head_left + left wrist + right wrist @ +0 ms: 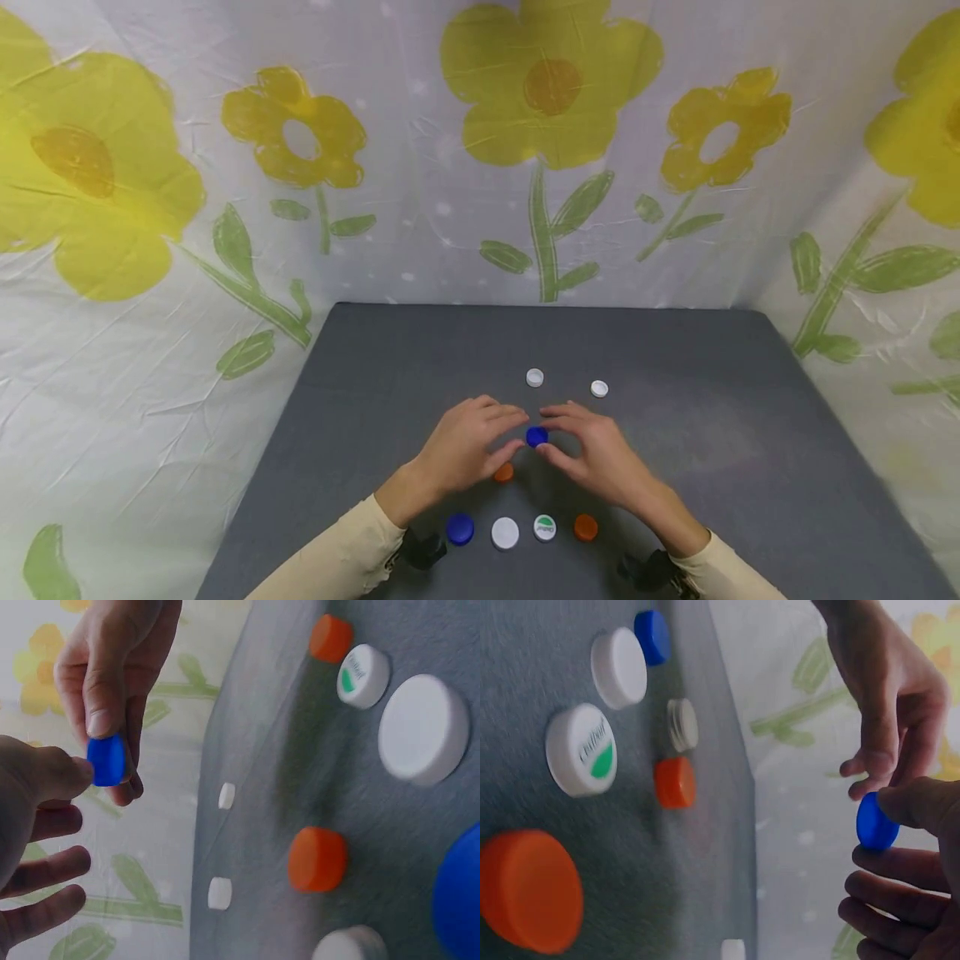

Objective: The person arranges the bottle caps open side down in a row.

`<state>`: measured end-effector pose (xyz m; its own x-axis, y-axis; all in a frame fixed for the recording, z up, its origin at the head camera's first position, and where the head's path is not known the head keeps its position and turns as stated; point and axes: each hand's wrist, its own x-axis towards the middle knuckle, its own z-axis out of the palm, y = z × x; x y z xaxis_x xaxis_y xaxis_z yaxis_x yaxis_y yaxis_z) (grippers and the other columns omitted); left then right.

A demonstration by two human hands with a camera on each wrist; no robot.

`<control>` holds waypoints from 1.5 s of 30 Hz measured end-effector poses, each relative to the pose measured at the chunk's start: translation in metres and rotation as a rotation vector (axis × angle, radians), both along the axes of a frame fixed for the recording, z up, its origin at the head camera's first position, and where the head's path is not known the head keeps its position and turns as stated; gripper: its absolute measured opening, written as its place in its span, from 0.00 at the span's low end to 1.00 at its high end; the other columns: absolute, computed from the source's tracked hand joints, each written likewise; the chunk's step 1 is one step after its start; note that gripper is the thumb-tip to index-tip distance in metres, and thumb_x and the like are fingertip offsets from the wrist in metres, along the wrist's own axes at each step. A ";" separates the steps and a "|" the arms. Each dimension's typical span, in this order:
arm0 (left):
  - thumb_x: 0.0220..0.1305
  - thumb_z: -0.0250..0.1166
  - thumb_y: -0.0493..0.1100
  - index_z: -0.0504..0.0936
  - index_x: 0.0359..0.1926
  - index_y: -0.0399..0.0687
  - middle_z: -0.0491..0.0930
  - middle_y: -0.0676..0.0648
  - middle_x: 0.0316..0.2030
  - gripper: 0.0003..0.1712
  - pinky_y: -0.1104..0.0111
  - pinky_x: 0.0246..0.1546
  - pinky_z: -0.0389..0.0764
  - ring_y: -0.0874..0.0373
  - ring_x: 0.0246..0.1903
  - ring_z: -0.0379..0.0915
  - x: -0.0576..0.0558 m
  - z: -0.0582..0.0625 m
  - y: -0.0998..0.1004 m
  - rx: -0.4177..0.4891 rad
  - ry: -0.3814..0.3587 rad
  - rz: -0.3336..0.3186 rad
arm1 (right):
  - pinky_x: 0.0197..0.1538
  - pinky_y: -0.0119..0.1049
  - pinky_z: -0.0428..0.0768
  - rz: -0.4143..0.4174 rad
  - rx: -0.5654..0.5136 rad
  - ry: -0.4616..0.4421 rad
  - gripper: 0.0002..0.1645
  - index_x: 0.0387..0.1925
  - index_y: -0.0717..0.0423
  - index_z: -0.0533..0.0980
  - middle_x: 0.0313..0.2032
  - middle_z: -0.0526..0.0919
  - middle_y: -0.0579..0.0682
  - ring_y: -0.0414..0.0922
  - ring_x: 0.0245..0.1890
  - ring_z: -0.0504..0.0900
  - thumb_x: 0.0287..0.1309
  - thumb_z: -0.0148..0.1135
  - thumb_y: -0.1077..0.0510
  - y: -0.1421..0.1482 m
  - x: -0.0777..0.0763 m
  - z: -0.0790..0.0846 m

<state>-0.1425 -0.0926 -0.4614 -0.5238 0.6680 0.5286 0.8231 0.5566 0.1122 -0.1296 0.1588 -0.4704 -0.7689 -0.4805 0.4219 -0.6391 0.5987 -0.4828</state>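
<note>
two hands face each other over the middle of the grey desk (697, 400), and between them, lifted clear of the surface, is a small blue cap (536, 436). the right hand (603, 454) has hold of it, pinching it between thumb and finger while the other fingers fan out loosely. the left hand (468, 442) is right up against the other side, thumb and fingers parted, its grip slack and closed round nothing; whether a fingertip brushes the cap i can't tell.

under the left hand an orange cap (503, 472) sits on the desk, partly covered from above, and just beside it is a pale ribbed cap (682, 724), which only the wrist views show. nearer the person, four more make a row, counting from the desk's left edge towards its right: a larger blue cap (460, 529), a plain white cap (505, 533), a printed white cap (544, 527) with a green mark, and a second orange cap (586, 527).

beyond the hands, towards the far edge, lie two little white caps, one (535, 377) about midway between the far corners, the other (599, 388) a bit closer to the right corner. a flowered curtain (420, 225) hangs behind that edge.
</note>
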 end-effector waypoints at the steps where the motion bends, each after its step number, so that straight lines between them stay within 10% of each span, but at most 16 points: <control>1: 0.63 0.83 0.47 0.92 0.55 0.47 0.93 0.51 0.52 0.21 0.62 0.48 0.87 0.56 0.47 0.87 0.002 -0.002 0.001 0.012 0.017 -0.006 | 0.67 0.63 0.81 -0.008 -0.013 -0.028 0.14 0.49 0.55 0.91 0.56 0.92 0.54 0.60 0.62 0.89 0.64 0.79 0.56 0.001 0.002 -0.001; 14: 0.62 0.83 0.42 0.93 0.47 0.49 0.94 0.54 0.44 0.13 0.67 0.44 0.86 0.60 0.42 0.88 0.014 -0.016 0.012 0.150 0.021 -0.031 | 0.62 0.57 0.86 -0.024 -0.108 -0.229 0.13 0.51 0.47 0.91 0.60 0.91 0.45 0.51 0.62 0.89 0.75 0.70 0.46 0.003 0.011 -0.005; 23: 0.68 0.78 0.39 0.94 0.44 0.43 0.94 0.48 0.37 0.06 0.66 0.36 0.89 0.58 0.32 0.89 0.013 -0.018 0.013 0.471 -0.527 0.018 | 0.78 0.44 0.72 0.046 -0.162 0.204 0.30 0.58 0.54 0.87 0.58 0.90 0.54 0.61 0.63 0.87 0.51 0.85 0.65 0.006 0.006 -0.008; 27: 0.72 0.75 0.42 0.94 0.45 0.43 0.94 0.47 0.35 0.07 0.67 0.36 0.88 0.56 0.32 0.90 0.013 -0.017 0.013 0.545 -0.792 0.064 | 0.83 0.37 0.63 0.145 -0.182 0.311 0.28 0.60 0.58 0.86 0.58 0.89 0.59 0.61 0.61 0.86 0.57 0.83 0.63 0.005 0.004 -0.009; 33: 0.75 0.71 0.43 0.93 0.48 0.40 0.91 0.45 0.32 0.11 0.73 0.35 0.84 0.56 0.32 0.87 0.012 -0.017 0.013 0.555 -0.979 0.050 | 0.82 0.40 0.65 0.173 -0.149 0.367 0.24 0.56 0.61 0.87 0.56 0.90 0.57 0.56 0.60 0.88 0.59 0.83 0.61 0.004 0.002 -0.015; 39: 0.76 0.70 0.45 0.93 0.52 0.41 0.93 0.41 0.38 0.13 0.71 0.36 0.86 0.52 0.34 0.90 0.012 -0.017 0.014 0.518 -0.917 0.062 | 0.84 0.37 0.61 0.155 -0.132 0.342 0.20 0.56 0.61 0.86 0.55 0.90 0.58 0.56 0.60 0.88 0.68 0.77 0.55 0.007 0.002 -0.017; 45: 0.69 0.76 0.38 0.92 0.54 0.42 0.93 0.45 0.45 0.14 0.67 0.40 0.89 0.57 0.36 0.89 0.010 -0.020 0.017 0.394 -0.538 0.040 | 0.84 0.31 0.57 0.119 -0.124 0.344 0.19 0.55 0.63 0.86 0.53 0.91 0.58 0.60 0.57 0.89 0.70 0.76 0.55 0.012 0.001 -0.019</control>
<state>-0.1321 -0.0754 -0.4819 -0.8033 0.4529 0.3867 0.5747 0.4193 0.7028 -0.1288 0.1703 -0.4891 -0.5140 -0.4867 0.7063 -0.8380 0.4610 -0.2921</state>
